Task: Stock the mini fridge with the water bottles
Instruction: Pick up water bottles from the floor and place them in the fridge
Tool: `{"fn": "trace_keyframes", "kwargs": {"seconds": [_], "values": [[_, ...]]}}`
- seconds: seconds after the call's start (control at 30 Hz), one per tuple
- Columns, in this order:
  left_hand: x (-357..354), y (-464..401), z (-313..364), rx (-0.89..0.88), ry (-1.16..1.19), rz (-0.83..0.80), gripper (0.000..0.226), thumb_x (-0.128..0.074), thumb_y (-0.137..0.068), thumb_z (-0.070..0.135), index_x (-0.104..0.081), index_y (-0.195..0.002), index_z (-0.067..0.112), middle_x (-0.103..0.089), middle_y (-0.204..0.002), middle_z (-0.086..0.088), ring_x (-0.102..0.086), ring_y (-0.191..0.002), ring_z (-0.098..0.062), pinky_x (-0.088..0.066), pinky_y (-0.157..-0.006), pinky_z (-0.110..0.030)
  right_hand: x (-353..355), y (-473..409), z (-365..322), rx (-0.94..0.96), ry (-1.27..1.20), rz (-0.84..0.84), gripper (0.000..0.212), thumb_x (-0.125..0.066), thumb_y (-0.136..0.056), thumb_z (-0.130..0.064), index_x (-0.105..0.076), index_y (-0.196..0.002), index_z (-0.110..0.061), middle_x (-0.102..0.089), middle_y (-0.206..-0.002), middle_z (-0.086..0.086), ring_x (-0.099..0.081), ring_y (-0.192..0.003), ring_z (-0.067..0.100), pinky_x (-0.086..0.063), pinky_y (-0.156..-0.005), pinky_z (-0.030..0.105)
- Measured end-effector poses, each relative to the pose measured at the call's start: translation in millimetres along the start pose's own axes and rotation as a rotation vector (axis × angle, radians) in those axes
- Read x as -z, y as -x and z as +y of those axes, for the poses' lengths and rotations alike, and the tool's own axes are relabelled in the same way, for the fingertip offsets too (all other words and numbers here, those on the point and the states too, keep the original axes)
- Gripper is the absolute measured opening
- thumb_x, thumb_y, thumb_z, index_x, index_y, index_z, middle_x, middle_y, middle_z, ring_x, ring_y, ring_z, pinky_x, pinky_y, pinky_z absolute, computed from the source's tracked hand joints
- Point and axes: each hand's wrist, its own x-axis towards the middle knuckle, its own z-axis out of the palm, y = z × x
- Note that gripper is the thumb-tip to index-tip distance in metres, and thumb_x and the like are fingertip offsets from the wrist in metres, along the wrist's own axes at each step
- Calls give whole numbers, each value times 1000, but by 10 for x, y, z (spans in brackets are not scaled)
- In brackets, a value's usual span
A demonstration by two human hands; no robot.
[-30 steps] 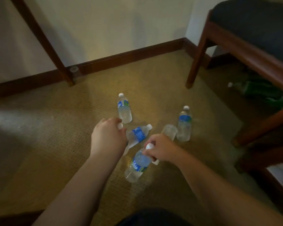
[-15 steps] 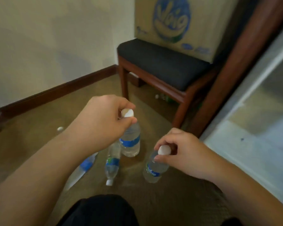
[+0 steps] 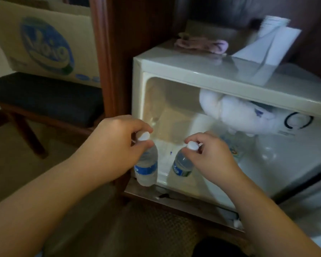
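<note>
Pinching two bottles by caps at open mini fridge (image 3: 174, 69).
Left hand (image 3: 115, 145) fingers curled on left bottle (image 3: 146, 167) cap; right hand (image 3: 209, 156) fingertips pinch right bottle (image 3: 183, 165) cap.

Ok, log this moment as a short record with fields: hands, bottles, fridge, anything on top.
left hand: fingers pinch the neck of the left bottle under its cap
right hand: fingers pinch the cap of the right bottle
bottles: upright, at the fridge's open front, not yet set down
mini fridge: open, frost lump at upper right
on top: pink cloth, white paper
</note>
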Motion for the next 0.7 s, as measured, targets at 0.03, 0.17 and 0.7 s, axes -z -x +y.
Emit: {"fn": "trace_keyframes", "kwargs": {"seconds": [0.03, 0.17, 0.7], "values": [[-89, -63, 50, -12, 18, 4, 36, -67, -87, 45, -71, -121, 32, -60, -95, 19, -63, -83, 0, -55, -75, -18, -8, -19, 107, -20, -3, 70, 17, -77, -89, -29, -75, -107, -29, -57, -104, -7, -61, -81, 4, -44, -75, 21], [-424, -260, 160, -15, 55, 44, 32, -75, -90, 40, -74, -120, 29, -66, -97, 16, -64, -86, -1, -52, -78, -17, -132, -86, 476, -98, -68, 333, 28, -74, -94, -25, -72, -121, -18, -51, -108, -5, -58, -74, -1, -44, -81, 21], [-803, -358, 53, 4, 32, 60, 37, -70, -89, 44, -71, -124, 33, -66, -103, 17, -61, -84, 5, -39, -70, -7, -453, -704, 1101, -226, -57, 562, 36, -72, -96, -21, -67, -129, -6, -55, -133, 11, -63, -105, 26, -34, -84, 19]]}}
